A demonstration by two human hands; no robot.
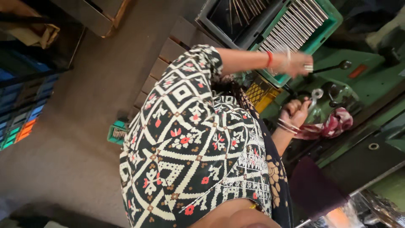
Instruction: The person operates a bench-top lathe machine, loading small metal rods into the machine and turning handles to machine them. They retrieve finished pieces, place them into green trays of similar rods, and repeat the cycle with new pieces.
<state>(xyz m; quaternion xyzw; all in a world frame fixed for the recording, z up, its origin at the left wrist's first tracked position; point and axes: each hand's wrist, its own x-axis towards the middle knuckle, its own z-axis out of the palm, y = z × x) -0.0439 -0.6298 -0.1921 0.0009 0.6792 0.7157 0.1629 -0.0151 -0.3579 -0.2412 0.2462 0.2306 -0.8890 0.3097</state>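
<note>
While the green machine [371, 80] fills the right side, a green crate [325, 31] of metal rods [291, 23] stands behind it. The left hand [297, 63] holds a few short rods, closed around them, beside this crate. The right hand [297, 112] grips a small metal lever [315, 96] on the machine.

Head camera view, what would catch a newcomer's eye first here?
The black, cream and red patterned garment fills the middle of the view. At upper right, a green crate of metal rods sits above one hand, which looks blurred. Lower down, the other hand grips a metal handle on the green machine.
</note>
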